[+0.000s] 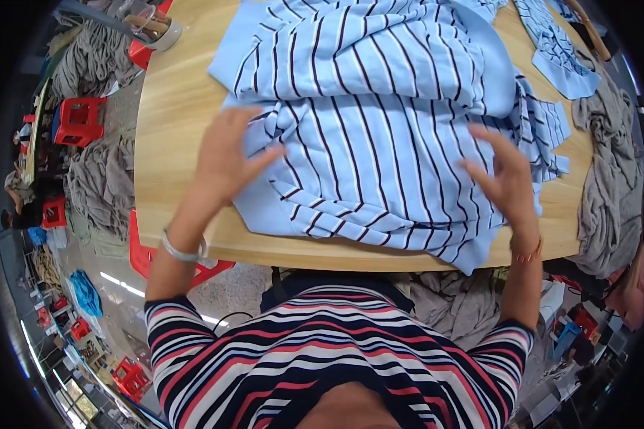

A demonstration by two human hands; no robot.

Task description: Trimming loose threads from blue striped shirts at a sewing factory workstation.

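Note:
A light blue knitted garment piece (386,161) with dark and white stripes lies rumpled before me on the wooden table (172,136). Its lower part is bunched along the table's near edge, and a plain blue corner hangs slightly over it. More of the same striped knit (365,53) is heaped just beyond. My left hand (229,154) hovers at the left side of the cloth, thumb and fingers spread, slightly blurred. On the opposite side, my right hand (506,171) is over the cloth's right edge, its fingers also apart. Neither hand grips anything; whether fingertips touch the cloth I cannot tell.
A clear tub (166,34) with tools stands at the table's far left corner. Another striped piece (558,61) lies far right, beside grey cloth (610,179) draped along the right edge. Red stools (80,120) and grey heaps (99,186) are on the left floor.

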